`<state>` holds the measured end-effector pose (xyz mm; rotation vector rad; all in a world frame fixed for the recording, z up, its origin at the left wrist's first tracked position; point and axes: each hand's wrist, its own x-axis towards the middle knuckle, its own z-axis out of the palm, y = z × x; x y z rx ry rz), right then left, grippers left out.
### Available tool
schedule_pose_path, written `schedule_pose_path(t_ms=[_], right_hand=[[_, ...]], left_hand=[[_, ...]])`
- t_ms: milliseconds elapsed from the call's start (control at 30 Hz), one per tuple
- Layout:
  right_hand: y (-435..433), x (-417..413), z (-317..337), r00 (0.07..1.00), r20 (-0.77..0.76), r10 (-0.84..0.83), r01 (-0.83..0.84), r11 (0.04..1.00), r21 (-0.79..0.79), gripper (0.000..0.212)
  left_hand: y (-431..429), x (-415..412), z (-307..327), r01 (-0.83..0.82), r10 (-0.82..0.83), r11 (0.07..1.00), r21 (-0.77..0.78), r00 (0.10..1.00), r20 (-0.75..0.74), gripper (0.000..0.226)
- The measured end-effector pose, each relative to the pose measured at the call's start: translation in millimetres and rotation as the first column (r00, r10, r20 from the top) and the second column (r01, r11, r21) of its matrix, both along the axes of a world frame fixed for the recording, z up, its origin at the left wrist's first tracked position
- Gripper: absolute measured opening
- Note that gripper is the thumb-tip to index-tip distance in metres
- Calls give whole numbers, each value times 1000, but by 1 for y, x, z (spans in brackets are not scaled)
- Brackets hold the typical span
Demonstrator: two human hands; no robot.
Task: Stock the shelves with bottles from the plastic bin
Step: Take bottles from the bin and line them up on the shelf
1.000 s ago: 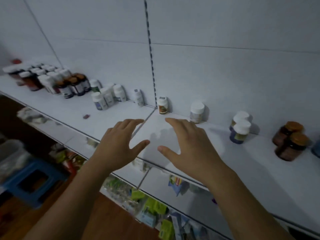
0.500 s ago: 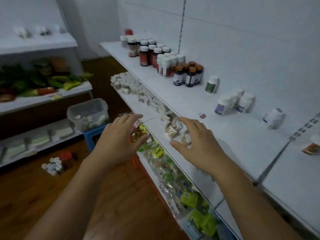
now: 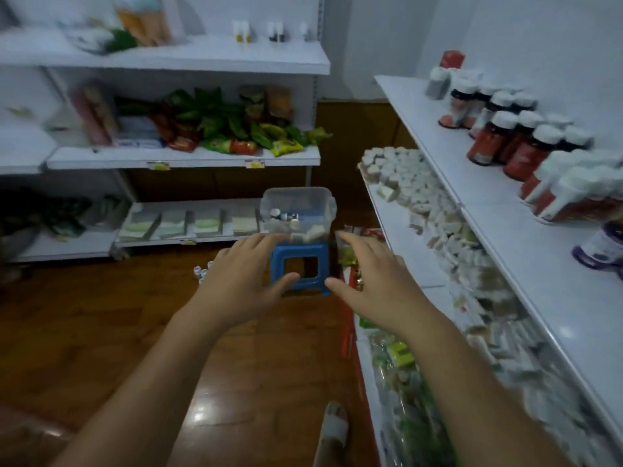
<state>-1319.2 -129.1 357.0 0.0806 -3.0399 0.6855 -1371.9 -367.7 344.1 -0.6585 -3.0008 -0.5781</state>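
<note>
Two hands out front, palms down: left hand (image 3: 242, 281) and right hand (image 3: 377, 284), fingers straight and loosely spread, thumbs turned inward, nothing held. Just beyond the fingertips, clear plastic bin (image 3: 298, 197) atop blue stool (image 3: 324, 261) on wooden floor (image 3: 101, 332), loose bottles (image 3: 286, 220) piled in its bottom. To the right, white shelf (image 3: 435, 136) with red bottles (image 3: 488, 143), white-capped, upright in rows. Few small bottles (image 3: 202, 273) on floor beside left hand. Sandalled foot (image 3: 333, 429) near bottom edge.
</note>
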Motion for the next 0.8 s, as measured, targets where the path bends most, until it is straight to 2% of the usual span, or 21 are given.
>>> schedule_pose_path(t_ms=[233,500,700,800], right_hand=[[21,-156,-16,992,56,116,-109,987,-117,75],[38,-300,-41,979,131,156,-138,981,-140,74],[35,-423,-105,965,249,82,-35,982,-185,71],[33,-483,-150,940,342,3,80,970,-228,70]], left_hand=[[28,-114,3,-137,137,991,-5,990,42,71],[44,-237,-9,-191,190,982,-5,974,123,71],[34,-374,-93,-168,167,986,-15,953,255,69],[33,-451,-148,-85,92,996,-35,933,347,64]])
